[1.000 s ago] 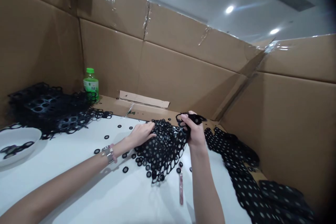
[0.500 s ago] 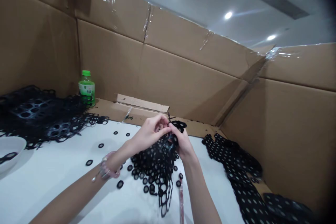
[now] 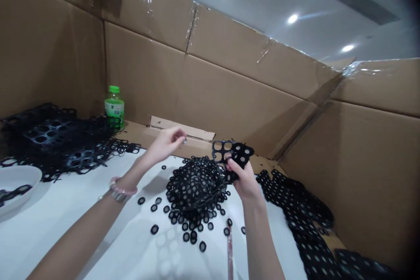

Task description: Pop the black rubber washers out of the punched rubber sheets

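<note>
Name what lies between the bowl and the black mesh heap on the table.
In the head view, the left forearm with its bracelet crosses over the white table, and loose black rings lie nearer the heap.

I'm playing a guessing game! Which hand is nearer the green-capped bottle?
Left. The left hand is raised to the right of the green-capped bottle. The right hand is farther right, holding a black punched sheet.

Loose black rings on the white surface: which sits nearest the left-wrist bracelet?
The lone ring just right of the bracelet; the other loose rings lie further right, closer to the black mesh pile.
</note>
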Motion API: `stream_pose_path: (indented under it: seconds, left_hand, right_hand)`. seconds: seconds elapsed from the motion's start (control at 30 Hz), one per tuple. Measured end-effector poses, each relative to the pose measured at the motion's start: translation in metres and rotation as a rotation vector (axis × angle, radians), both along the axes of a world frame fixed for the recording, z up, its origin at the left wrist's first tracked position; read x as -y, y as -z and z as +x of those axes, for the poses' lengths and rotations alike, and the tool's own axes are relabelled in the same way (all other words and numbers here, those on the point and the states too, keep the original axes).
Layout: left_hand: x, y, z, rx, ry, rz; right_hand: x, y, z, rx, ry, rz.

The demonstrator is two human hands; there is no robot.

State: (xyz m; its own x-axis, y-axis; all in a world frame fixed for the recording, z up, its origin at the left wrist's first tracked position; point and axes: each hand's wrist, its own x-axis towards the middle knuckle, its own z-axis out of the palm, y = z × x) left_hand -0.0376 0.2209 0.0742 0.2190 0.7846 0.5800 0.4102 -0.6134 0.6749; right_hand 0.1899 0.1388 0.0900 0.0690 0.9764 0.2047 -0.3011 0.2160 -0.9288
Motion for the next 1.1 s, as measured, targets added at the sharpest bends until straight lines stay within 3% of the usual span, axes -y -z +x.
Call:
stream_pose_path:
  seconds: [0.1,0.2,0.3,0.37,0.5,0.57,0.63,0.73,0.87,1.0,1.1]
  left_hand:
    - [0.008,0.029,0.028,-0.424,0.128,-0.04]
    - [0.013,0.064,0.061,-0.538,0.144,-0.054]
    - [0.016,0.079,0.078,-0.555,0.088,-0.039]
    - [0.019,0.073,0.078,-0.547,0.038,-0.008]
    - [0.034,0.036,0.067,-0.291,-0.029,0.154]
    - [0.045,0.019,0.064,-0.172,0.02,0.251]
    - [0.055,0.011,0.064,-0.198,0.105,0.31]
    - [0.064,0.013,0.072,-0.338,0.18,0.337]
    - [0.063,0.028,0.085,-0.419,0.143,0.32]
    - [0.053,0.038,0.085,-0.355,0.103,0.225]
    - [0.042,0.039,0.079,-0.202,0.168,0.139]
  right_hand:
    - [-0.004,0.003,-0.003,-0.047,0.097,-0.048]
    - [-0.01,0.009,-0.003,0.005,0.154,-0.072]
    - [-0.018,0.016,-0.002,-0.003,0.174,-0.086]
    - [-0.024,0.021,-0.002,-0.042,0.2,-0.131]
    - [-0.035,0.031,-0.004,-0.021,0.193,-0.15]
    - [-0.039,0.036,-0.004,0.025,0.18,-0.135]
    - [-0.043,0.041,-0.004,0.07,0.162,-0.128]
    - [-0.046,0.045,-0.003,0.111,0.118,-0.126]
    - [-0.044,0.043,-0.002,0.113,0.046,-0.142]
    - [-0.037,0.038,0.001,0.077,-0.097,-0.137]
    - [-0.033,0.034,0.006,0.092,-0.19,-0.126]
